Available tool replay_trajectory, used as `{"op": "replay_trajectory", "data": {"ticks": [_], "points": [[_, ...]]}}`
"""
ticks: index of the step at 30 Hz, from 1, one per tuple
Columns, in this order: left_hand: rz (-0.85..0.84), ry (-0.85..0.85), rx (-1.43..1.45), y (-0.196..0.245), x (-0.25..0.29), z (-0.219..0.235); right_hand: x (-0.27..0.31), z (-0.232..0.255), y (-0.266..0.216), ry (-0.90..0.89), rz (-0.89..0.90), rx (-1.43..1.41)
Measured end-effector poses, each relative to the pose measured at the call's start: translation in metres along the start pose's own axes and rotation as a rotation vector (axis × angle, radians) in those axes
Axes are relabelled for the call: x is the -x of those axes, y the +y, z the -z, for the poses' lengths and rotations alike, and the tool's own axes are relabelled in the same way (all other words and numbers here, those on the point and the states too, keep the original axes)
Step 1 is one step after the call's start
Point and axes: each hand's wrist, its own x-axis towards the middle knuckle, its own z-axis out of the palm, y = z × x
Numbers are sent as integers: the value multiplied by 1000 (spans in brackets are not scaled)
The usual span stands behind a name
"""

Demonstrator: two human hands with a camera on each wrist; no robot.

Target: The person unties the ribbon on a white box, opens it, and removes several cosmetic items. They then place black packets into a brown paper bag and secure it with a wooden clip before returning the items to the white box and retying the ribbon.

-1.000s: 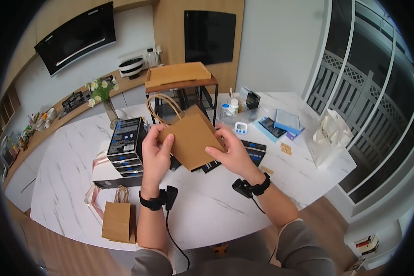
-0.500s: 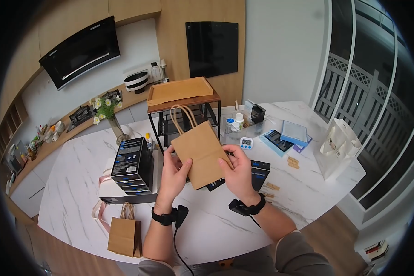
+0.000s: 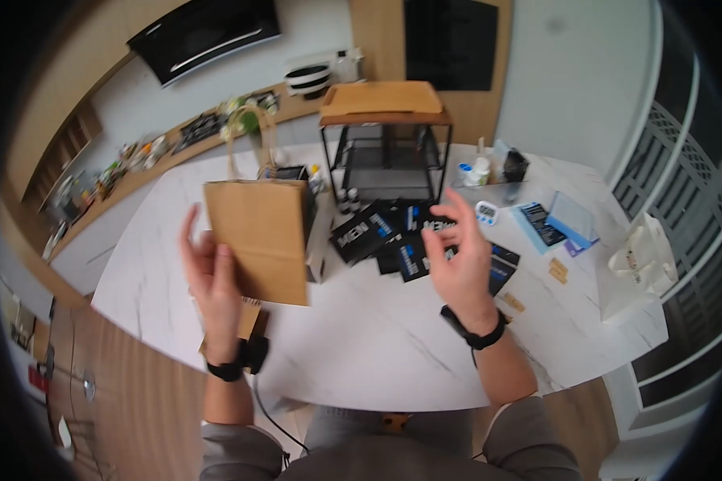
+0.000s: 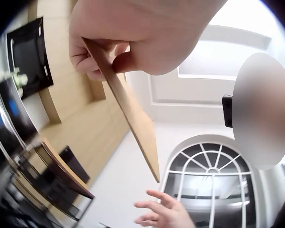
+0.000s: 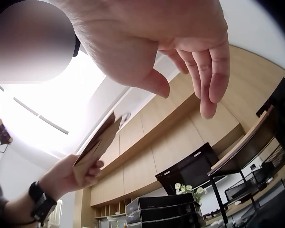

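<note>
My left hand (image 3: 214, 280) pinches a brown paper bag (image 3: 261, 240) by its left edge, thumb in front; the bag is upright, its twisted handles on top. In the left wrist view the bag (image 4: 128, 107) appears nearly edge-on below the left hand (image 4: 137, 33). My right hand (image 3: 462, 260) is apart from the bag, raised over black packets (image 3: 369, 231), fingers loosely bent and holding nothing. The right wrist view shows the right hand (image 5: 152, 47) empty, with the bag (image 5: 99, 145) in the other hand.
Behind the held bag are a white box (image 3: 319, 240) and a vase of flowers. A black-framed rack (image 3: 385, 120) stands at the back. To the right are a timer (image 3: 486, 212), blue boxes (image 3: 573, 218), wooden pieces (image 3: 558, 271) and a white bag (image 3: 642, 264).
My right hand has let go of the bag and stands apart from it. The left hand has carried the bag leftward, in front of the stacked boxes. The head view has shifted.
</note>
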Motion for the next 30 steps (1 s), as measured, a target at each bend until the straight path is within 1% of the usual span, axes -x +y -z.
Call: {"op": "replay_trajectory", "data": {"ticks": [1, 2, 4, 5, 6, 7, 8, 9, 10, 11, 12, 13, 14, 15, 16, 17, 18, 19, 20, 21, 22, 24, 27, 30], "points": [[-31, 56, 12, -2, 3, 29, -1, 2, -2, -20, -4, 25], [-29, 129, -38, -3, 7, 58, -1, 4, -4, -38, -8, 52], [-38, 131, -352, -21, 15, 127, -3, 5, -4, -50, -6, 62], [-1, 96, -431, -41, 23, 162, -3, 5, -2, -57, -11, 69], [38, 60, -505, -57, 34, 185, -3, 6, 0, -64, -16, 80], [185, 25, -520, -60, 45, 190, -3, 6, -2, -71, -22, 84], [238, -15, -580, -70, 54, 191, -3, 6, 1, -76, -21, 123], [414, -49, -611, -76, 66, 192, -4, 8, 0, -106, -63, 171], [494, -117, -666, -94, 76, 200, -6, 11, 0, -132, -103, 221], [426, -208, -799, -98, 84, 192, -8, 15, 5, -132, -102, 221], [355, -301, -929, -100, 92, 185, -9, 20, 14, -114, 30, 395], [354, -304, -926, -102, 99, 183, -10, 26, 19, -94, 161, 570], [269, -398, -1050, -105, 107, 181, -11, 31, 22, -93, 159, 578], [179, -495, -1169, -108, 112, 178, -11, 38, 24, -128, 106, 694], [177, -505, -1159, -107, 114, 174, -10, 45, 26, -163, 48, 812], [291, -484, -1111, -105, 115, 172, -12, 52, 26, -228, 8, 888], [403, -465, -1058, -103, 116, 169, -12, 57, 27, -228, -3, 909], [477, -445, -1038, -105, 117, 167, -14, 60, 29, -345, -98, 973], [495, -441, -1022, -102, 116, 164, -15, 63, 31, -459, -198, 1032], [486, -455, -1045, -98, 116, 160, -16, 64, 39, -526, -256, 1076], [477, -465, -1070, -93, 116, 155, -20, 66, 28, -593, -346, 1031], [460, -497, -1100, -98, 117, 151, -21, 63, 32, -656, -430, 1052], [466, -487, -1140, -90, 117, 141, -19, 62, 42, -662, -416, 1061], [460, -465, -1175, -83, 116, 140, -21, 67, 35, -651, -383, 1017]]}}
